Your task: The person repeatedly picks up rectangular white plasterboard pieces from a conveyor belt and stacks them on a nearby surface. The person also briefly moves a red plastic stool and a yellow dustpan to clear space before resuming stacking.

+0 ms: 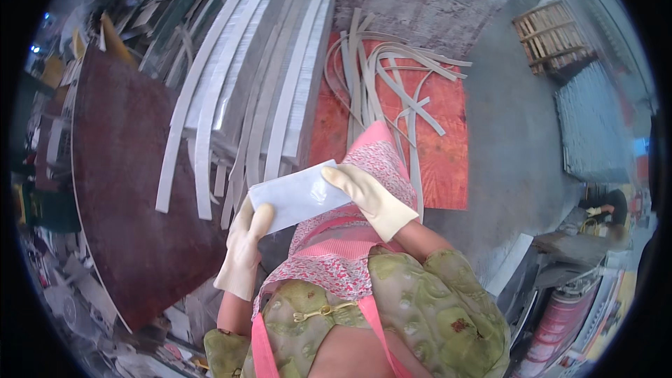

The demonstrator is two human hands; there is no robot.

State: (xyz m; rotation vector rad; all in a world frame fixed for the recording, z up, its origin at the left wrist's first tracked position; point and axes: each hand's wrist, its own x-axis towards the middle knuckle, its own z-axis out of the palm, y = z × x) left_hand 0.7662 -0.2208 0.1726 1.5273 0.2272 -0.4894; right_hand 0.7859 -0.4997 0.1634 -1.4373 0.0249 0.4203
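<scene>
A pale grey, slightly glossy rectangular sheet (299,194) is held level in front of my waist. My left hand (246,241), in a cream glove, is closed on its left end with the thumb on top. At the other end my right hand (367,199), gloved alike, pinches the upper right corner, thumb over the face. Whether it is one sheet or several thin layers I cannot tell. The fingers underneath are hidden. Just beyond my left hand stand long stacks of pale panels (238,70), with long flat strips (201,140) lying over them.
A red board (444,168) on the floor carries a tangle of loose strips (413,98). To the left stands a dark brown board (133,189). A wooden pallet (551,31) and a stack of pale sheets (600,122) are at the right. Another person (609,210) is near the right edge.
</scene>
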